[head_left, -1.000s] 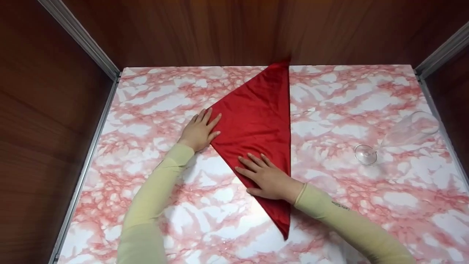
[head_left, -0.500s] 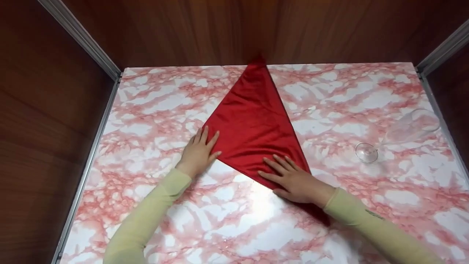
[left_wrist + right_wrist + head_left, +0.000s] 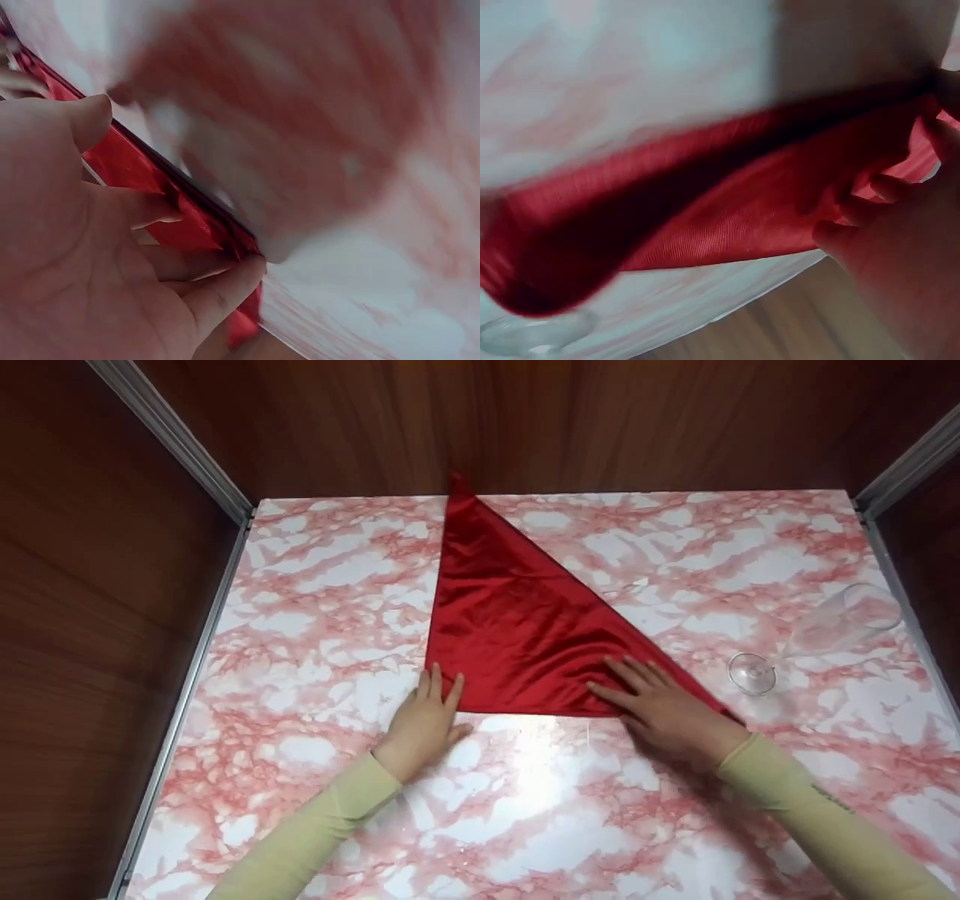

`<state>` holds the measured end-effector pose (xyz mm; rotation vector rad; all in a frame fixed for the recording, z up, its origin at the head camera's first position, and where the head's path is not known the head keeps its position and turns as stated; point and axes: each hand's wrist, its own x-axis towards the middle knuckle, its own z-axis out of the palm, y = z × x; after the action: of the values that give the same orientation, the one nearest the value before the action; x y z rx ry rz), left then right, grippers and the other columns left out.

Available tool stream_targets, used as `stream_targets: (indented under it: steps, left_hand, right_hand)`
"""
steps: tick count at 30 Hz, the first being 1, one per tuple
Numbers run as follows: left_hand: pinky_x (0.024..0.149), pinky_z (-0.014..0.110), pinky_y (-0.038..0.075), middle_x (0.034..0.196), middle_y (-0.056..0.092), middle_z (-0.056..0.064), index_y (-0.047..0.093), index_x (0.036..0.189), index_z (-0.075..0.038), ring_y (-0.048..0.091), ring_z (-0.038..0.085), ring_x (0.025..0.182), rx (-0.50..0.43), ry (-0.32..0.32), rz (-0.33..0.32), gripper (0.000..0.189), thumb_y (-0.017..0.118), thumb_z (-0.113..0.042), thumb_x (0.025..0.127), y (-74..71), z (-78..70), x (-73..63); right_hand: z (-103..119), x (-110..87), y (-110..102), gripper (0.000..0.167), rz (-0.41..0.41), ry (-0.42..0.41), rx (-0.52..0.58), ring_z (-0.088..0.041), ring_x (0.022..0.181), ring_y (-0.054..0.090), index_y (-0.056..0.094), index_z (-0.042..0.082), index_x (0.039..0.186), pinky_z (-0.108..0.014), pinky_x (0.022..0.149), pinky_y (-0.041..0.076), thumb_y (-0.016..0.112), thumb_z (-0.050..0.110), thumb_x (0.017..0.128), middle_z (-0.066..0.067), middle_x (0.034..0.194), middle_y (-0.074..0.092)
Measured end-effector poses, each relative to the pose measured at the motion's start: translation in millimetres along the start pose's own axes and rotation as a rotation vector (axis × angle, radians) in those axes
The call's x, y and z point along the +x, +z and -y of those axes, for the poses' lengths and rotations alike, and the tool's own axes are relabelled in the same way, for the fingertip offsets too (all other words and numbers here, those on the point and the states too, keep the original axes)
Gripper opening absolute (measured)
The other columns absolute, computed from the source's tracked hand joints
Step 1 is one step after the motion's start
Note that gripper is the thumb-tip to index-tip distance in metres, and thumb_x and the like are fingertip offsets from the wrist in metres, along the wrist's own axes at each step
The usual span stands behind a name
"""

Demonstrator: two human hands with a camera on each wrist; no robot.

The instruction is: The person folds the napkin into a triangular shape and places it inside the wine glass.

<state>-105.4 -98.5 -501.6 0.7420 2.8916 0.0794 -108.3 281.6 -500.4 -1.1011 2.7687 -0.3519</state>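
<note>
A red satin cloth, folded into a triangle, lies on the table with slight wrinkles. My left hand rests its fairly straight fingertips on the cloth's near left corner, the thumb out over the tabletop. In the left wrist view, fingers touch the cloth's edge. My right hand lies with spread fingers on the cloth toward its right point, which is partly hidden by the hand and wrist. The right wrist view shows that end of the cloth curving up near the wrist.
A clear stemmed glass lies on its side at the right, its foot close to the cloth's right point. The pink-and-white marbled table is bounded by brown wooden panels at the back and sides. The cloth's far tip meets the back panel.
The cloth has turned counterclockwise under both hands, its far tip swinging left. Both hands have come nearer the front, the right one also moving right. The glass has stayed put.
</note>
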Motion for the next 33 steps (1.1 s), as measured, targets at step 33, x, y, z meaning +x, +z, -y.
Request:
stream_targets:
  steps: [33]
  left_hand:
    - [0.114,0.049,0.008,0.158,0.007,0.014,0.018,0.154,-0.021,0.003,0.036,0.143,0.062,0.105,-0.044,0.060,0.037,-0.044,0.102,-17.9,44.3,76.1]
  right_hand:
    - [36,20.3,9,0.066,-0.055,0.481,0.136,-0.057,0.135,0.006,0.030,0.011,0.150,-0.073,0.099,0.016,0.052,0.042,0.097,-0.028,0.154,0.010]
